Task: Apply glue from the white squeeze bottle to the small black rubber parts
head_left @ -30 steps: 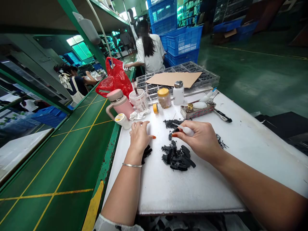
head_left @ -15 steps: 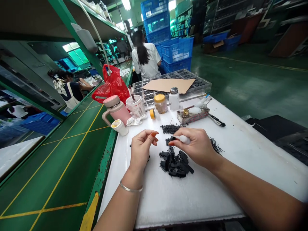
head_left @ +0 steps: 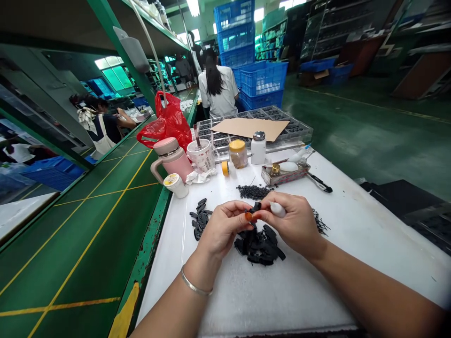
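Over the white tabletop, my left hand (head_left: 223, 227) and my right hand (head_left: 296, 223) meet at the fingertips. Pinched between thumb and fingers of my left hand is a small dark plastic piece (head_left: 257, 207); the right fingertips touch it too. A small white squeeze bottle (head_left: 277, 209) is tucked in my right hand, its tip hidden by the fingers. Just below lies a heap of black curved plastic pieces (head_left: 262, 246). To the left is a smaller group of similar pieces (head_left: 199, 219), partly behind my left hand. Small black rings (head_left: 253, 191) are piled beyond.
Thin black pins (head_left: 320, 223) lie right of my right hand. Along the back stand a pink mug (head_left: 174, 162), a yellow-lidded jar (head_left: 238, 154), a white bottle (head_left: 258, 148) and a tool box (head_left: 285, 174). A green conveyor (head_left: 88, 234) runs along the left.
My left hand has moved right to meet my right hand and now pinches the dark piece. The left group of pieces shows more. The view has shifted slightly.
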Tool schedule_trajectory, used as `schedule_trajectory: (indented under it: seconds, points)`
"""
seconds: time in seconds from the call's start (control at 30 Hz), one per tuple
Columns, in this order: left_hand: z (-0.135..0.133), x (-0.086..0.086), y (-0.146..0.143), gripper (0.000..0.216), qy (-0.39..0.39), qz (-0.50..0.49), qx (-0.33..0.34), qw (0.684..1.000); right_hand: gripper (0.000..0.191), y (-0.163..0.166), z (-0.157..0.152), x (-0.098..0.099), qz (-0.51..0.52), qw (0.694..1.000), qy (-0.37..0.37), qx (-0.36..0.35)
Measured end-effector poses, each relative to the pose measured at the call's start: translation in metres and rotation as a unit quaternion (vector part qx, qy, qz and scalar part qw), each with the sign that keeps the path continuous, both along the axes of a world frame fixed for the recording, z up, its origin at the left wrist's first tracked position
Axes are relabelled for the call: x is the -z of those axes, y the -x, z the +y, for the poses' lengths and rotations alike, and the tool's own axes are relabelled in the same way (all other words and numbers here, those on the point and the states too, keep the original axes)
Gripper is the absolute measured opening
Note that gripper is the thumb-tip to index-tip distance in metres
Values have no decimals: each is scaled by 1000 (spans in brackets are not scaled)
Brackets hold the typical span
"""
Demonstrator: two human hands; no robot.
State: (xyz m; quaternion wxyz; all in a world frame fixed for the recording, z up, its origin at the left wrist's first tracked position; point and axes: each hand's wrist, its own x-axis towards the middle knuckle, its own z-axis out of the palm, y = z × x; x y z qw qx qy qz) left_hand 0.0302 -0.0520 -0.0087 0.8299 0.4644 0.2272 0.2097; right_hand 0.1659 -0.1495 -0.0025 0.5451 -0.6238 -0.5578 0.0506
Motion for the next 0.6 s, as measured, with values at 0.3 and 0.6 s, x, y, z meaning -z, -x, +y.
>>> schedule_trajectory:
  seconds: [0.3, 0.6]
  points:
    - [2, 0, -1, 14, -16, -17, -5, 1000, 9, 0, 0, -2, -2, 1000, -3, -31]
    - [2, -1, 1, 18, -14, 1, 6, 1000, 14, 1, -1, -2, 6, 999, -4, -46]
